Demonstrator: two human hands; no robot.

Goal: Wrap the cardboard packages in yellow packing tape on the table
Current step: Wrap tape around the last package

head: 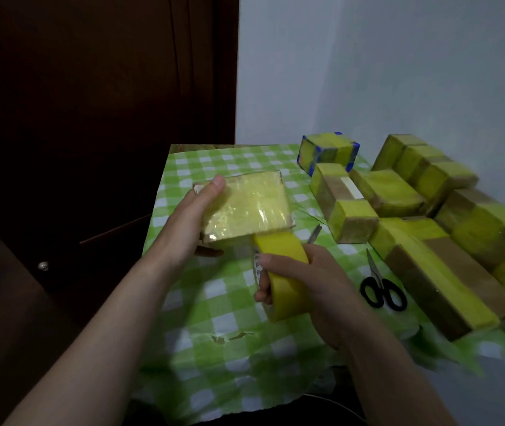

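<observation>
The left grip (196,216) is holding the box (245,204) by its left side, over the left part of the tabletop (196,146). The box is lying flat with its wide yellow face pointing up. It is looking almost square, so I cannot tell its long way. The right grip (306,281) is squeezing one tape roll (282,272), which is standing on its edge at the box's near side. A green and white checked cloth (214,318) is covering the tabletop. A white wall (368,72) is standing behind and a dark door (91,87) is on the left. Six taped boxes (342,207) and one pair of black scissors (382,290) are sitting on the right.
</observation>
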